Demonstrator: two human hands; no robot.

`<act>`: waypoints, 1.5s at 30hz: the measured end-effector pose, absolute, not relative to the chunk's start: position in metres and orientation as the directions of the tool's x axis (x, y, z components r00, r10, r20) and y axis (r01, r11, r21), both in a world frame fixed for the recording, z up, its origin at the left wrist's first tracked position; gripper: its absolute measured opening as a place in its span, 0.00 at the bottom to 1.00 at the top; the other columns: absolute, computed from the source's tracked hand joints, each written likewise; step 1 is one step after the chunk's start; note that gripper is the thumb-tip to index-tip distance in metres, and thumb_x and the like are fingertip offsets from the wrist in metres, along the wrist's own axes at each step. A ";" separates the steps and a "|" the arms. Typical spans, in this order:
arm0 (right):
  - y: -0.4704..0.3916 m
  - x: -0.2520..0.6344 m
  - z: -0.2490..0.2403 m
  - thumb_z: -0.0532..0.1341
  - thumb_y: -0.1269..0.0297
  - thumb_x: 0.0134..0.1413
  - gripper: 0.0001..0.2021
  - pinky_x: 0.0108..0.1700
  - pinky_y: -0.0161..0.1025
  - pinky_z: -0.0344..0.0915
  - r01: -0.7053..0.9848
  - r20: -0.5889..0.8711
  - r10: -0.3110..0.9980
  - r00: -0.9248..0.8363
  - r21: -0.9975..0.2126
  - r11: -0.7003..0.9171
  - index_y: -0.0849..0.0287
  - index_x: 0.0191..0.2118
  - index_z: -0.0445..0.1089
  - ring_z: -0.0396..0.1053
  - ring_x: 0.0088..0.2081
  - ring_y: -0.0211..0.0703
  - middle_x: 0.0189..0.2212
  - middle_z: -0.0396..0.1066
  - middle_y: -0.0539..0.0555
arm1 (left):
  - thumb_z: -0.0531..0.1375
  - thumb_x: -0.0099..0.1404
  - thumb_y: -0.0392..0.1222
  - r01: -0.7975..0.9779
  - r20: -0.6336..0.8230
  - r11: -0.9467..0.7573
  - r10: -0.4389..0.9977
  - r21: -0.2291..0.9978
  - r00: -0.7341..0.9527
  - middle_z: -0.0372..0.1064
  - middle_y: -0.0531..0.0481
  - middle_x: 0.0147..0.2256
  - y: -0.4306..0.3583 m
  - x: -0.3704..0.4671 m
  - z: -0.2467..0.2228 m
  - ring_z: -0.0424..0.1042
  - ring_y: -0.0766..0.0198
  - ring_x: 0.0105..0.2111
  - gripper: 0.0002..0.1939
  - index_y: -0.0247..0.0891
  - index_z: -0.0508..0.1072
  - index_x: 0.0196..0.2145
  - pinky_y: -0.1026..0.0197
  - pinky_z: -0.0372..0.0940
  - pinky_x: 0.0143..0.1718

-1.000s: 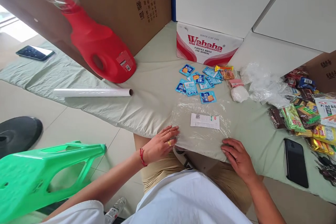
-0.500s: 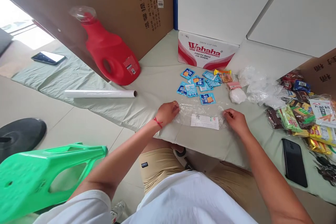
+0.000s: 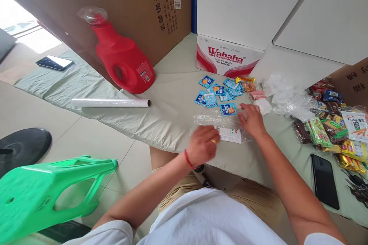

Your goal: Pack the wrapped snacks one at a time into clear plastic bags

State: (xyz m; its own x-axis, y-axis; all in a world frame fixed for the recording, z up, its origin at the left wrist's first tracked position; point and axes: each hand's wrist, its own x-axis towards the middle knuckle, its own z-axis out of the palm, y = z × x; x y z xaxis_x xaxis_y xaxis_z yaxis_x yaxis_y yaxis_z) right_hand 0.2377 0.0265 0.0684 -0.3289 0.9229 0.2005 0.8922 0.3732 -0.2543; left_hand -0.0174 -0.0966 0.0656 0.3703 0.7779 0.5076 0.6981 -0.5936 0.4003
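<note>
A clear plastic wrapper (image 3: pixel 208 119) lies flat on the cloth, with a white paper label (image 3: pixel 231 134) at its near side. Over the wrapper's near left part hovers my left hand (image 3: pixel 202 146), a red string on its wrist and a ring on one finger; its fingers bend downward and are smeared by motion. Beyond the wrapper, my right hand (image 3: pixel 253 120) is open, fingers apart, just right of a single blue snack packet (image 3: pixel 228 109). Several more blue snack packets (image 3: pixel 211 99) form a loose pile behind that one.
Right of the pile are small snacks (image 3: pixel 248 85), crumpled clear plastic (image 3: pixel 290 95), mixed packaged snacks (image 3: pixel 330 122) and a black phone (image 3: pixel 324 182). A Wahaba-type printed carton (image 3: pixel 227 56) stands behind. Leftward are a red jug (image 3: pixel 123 55), a white roll (image 3: pixel 110 102) and a green stool (image 3: pixel 57 187).
Both hands have let go of the wrapper's sides. My left hand has moved right and nearer to me; my right hand has moved forward toward the blue packets and opened.
</note>
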 end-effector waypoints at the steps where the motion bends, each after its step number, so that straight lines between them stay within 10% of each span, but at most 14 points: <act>1: 0.033 0.226 0.068 0.56 0.59 0.66 0.25 0.58 0.49 0.57 0.889 0.128 0.923 -0.363 -0.248 0.384 0.65 0.63 0.65 0.61 0.56 0.58 0.52 0.71 0.66 | 0.51 0.69 0.37 0.666 0.432 -0.633 0.768 0.395 0.473 0.76 0.40 0.50 -0.099 -0.002 0.061 0.71 0.53 0.57 0.18 0.42 0.76 0.50 0.49 0.64 0.56; 6: 0.060 0.192 0.060 0.65 0.62 0.57 0.19 0.46 0.42 0.61 0.904 -0.108 0.918 -0.382 -0.249 0.347 0.60 0.54 0.74 0.67 0.45 0.54 0.37 0.76 0.59 | 0.49 0.73 0.35 0.803 0.149 -0.457 0.888 0.381 0.435 0.69 0.41 0.63 -0.084 0.036 0.030 0.65 0.51 0.62 0.23 0.37 0.71 0.61 0.47 0.62 0.57; 11: 0.057 0.200 0.075 0.61 0.64 0.61 0.08 0.46 0.39 0.63 0.828 -0.063 0.868 -0.493 -0.339 0.446 0.58 0.40 0.79 0.69 0.41 0.47 0.32 0.74 0.54 | 0.48 0.75 0.36 0.819 0.167 -0.484 0.875 0.309 0.454 0.67 0.41 0.64 -0.079 0.031 0.014 0.63 0.52 0.64 0.23 0.38 0.69 0.63 0.48 0.62 0.57; 19: -0.032 0.229 0.070 0.50 0.68 0.69 0.20 0.40 0.38 0.66 0.636 0.093 0.711 -0.697 -0.378 0.673 0.51 0.55 0.75 0.69 0.38 0.43 0.40 0.69 0.55 | 0.51 0.73 0.36 0.832 0.178 -0.396 0.918 0.388 0.354 0.75 0.42 0.56 -0.082 0.032 0.019 0.67 0.48 0.58 0.20 0.42 0.77 0.56 0.43 0.63 0.55; 24: -0.061 0.238 0.038 0.48 0.77 0.64 0.29 0.42 0.39 0.67 0.618 0.063 0.695 -0.716 -0.404 0.674 0.47 0.65 0.68 0.66 0.40 0.44 0.40 0.67 0.55 | 0.53 0.65 0.34 0.659 0.275 -0.376 0.927 0.652 0.256 0.80 0.44 0.44 -0.090 0.009 0.025 0.73 0.52 0.51 0.16 0.41 0.82 0.39 0.44 0.66 0.57; 29: -0.069 0.241 0.033 0.54 0.73 0.64 0.27 0.50 0.49 0.65 0.544 0.118 0.646 -0.754 -0.439 0.715 0.45 0.65 0.68 0.63 0.45 0.47 0.45 0.66 0.57 | 0.52 0.63 0.36 0.378 0.249 -0.164 0.950 0.911 -0.187 0.78 0.47 0.33 -0.093 -0.041 0.041 0.75 0.59 0.37 0.14 0.41 0.74 0.25 0.53 0.71 0.44; 33: -0.080 0.241 0.037 0.58 0.62 0.68 0.19 0.53 0.54 0.64 0.553 0.108 0.667 -0.737 -0.469 0.688 0.46 0.61 0.73 0.63 0.47 0.50 0.49 0.66 0.59 | 0.46 0.72 0.45 0.415 0.169 0.090 0.820 0.905 -0.547 0.76 0.44 0.40 -0.070 -0.062 0.053 0.75 0.58 0.41 0.18 0.39 0.74 0.37 0.54 0.70 0.44; 40: -0.094 0.242 0.037 0.58 0.57 0.69 0.18 0.57 0.55 0.64 0.555 0.155 0.731 -0.665 -0.553 0.622 0.49 0.60 0.72 0.63 0.53 0.53 0.52 0.69 0.59 | 0.67 0.59 0.50 0.873 0.002 -0.016 1.000 0.488 0.017 0.68 0.35 0.59 -0.081 -0.036 0.048 0.58 0.38 0.66 0.16 0.38 0.77 0.41 0.39 0.59 0.64; 45: -0.097 0.236 0.032 0.54 0.58 0.71 0.26 0.57 0.55 0.64 0.611 0.155 0.788 -0.596 -0.549 0.570 0.53 0.71 0.57 0.65 0.51 0.54 0.50 0.72 0.59 | 0.61 0.62 0.43 0.819 -0.190 0.162 0.980 0.550 -0.066 0.76 0.43 0.36 -0.106 -0.048 0.071 0.74 0.53 0.38 0.05 0.39 0.73 0.31 0.53 0.67 0.41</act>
State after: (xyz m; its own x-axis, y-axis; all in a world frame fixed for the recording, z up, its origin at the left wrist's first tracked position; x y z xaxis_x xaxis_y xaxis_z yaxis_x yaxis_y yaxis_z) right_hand 0.2361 -0.0970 0.0317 -0.5957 0.7881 0.1552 0.6111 0.5701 -0.5491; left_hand -0.0481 -0.1059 0.0714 -0.0664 0.9796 -0.1899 0.8192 0.1621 0.5502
